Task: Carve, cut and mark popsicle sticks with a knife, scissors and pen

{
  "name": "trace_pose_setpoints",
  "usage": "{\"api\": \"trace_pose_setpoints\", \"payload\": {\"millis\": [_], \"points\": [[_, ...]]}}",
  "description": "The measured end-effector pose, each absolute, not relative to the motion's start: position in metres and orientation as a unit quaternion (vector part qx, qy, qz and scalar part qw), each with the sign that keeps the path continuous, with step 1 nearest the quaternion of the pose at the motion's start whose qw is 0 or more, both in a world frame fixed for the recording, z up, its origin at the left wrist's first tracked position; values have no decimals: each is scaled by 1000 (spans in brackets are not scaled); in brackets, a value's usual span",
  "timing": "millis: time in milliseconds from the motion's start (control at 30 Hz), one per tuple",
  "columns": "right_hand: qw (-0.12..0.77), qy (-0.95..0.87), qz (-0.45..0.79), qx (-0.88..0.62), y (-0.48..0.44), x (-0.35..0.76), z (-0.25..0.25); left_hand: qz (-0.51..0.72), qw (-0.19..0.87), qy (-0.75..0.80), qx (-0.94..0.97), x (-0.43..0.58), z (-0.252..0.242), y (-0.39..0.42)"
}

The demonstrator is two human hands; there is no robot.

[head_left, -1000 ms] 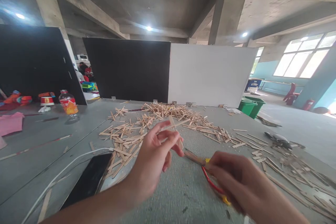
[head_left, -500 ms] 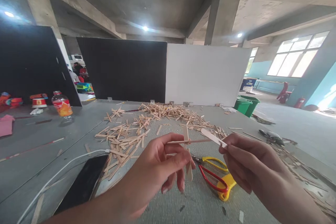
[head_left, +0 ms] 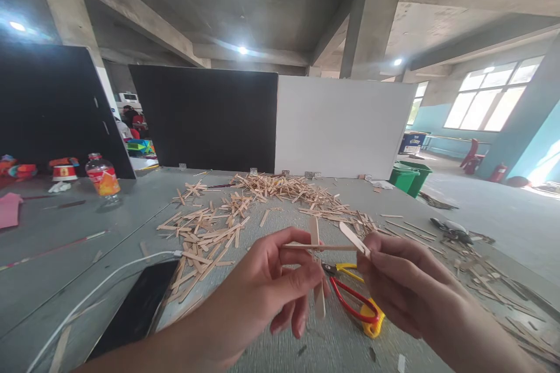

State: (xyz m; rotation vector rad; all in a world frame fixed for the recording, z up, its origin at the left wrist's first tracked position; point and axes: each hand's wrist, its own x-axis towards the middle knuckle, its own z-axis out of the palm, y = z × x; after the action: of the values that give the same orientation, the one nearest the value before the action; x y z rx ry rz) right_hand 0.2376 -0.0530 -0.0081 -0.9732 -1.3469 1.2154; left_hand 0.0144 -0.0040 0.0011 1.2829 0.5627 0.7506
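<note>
Pinching one crossed-stick piece (head_left: 315,245) between thumb and fingers, the left hand (head_left: 275,282) holds it above the table (head_left: 332,352); the right hand (head_left: 402,280) pinches one pale stick (head_left: 350,236) just beside — below, one pair of scissors (head_left: 353,291), one phone (head_left: 137,309) leftward

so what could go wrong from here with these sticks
The crossed sticks in the left grip look thin; pushing the stick in the right grip against them might shift or crack them.

The scissors look close to the right grip and could get bumped.

The left forearm looks near the phone and might nudge it.
</note>
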Motion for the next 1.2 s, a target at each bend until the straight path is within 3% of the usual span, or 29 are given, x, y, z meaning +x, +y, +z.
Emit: {"api": "trace_pose_setpoints", "payload": {"millis": [233,433,767,1200], "points": [[509,-548,532,-397,-50,239,-15,302,699,238,603,15,5,-3],[475,-599,482,-428,-51,241,-15,290,691,247,615,14,6,-4],[471,-500,645,-335,-49,246,-17,260,693,264,619,11,2,-2],[487,-554,570,-361,-46,242,-20,259,686,268,625,9,7,-5]]}}
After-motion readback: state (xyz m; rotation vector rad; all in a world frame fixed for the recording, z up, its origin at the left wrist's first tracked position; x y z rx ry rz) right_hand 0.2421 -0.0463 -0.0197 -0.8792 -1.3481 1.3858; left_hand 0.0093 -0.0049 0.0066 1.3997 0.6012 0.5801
